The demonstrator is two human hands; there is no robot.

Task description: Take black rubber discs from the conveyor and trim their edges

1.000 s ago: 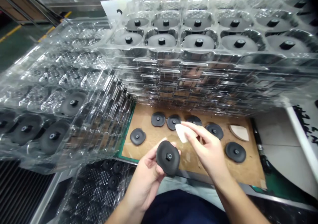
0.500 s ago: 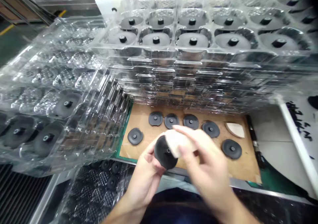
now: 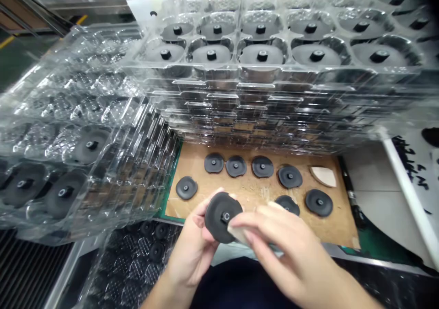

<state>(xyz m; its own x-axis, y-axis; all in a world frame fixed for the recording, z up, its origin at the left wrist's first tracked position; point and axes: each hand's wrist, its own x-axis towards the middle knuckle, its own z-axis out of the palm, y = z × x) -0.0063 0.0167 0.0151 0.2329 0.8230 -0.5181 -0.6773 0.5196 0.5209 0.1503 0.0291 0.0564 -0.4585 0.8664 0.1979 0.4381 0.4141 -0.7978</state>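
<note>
My left hand grips a black round disc with a small centre hub, held upright over the near edge of the brown board. My right hand pinches a small white wedge-shaped piece and presses it against the disc's lower right edge. Several more black discs lie flat on the board behind my hands. A second white wedge rests at the board's right end.
A tall stack of clear plastic trays holding black discs stands behind the board. Another tray stack leans at the left. A tray with discs sits low at the left. A white surface lies at the right.
My right hand brought the white wedge from above the board down to the disc and now holds it at the disc's lower edge. The disc has stayed in my left hand.
</note>
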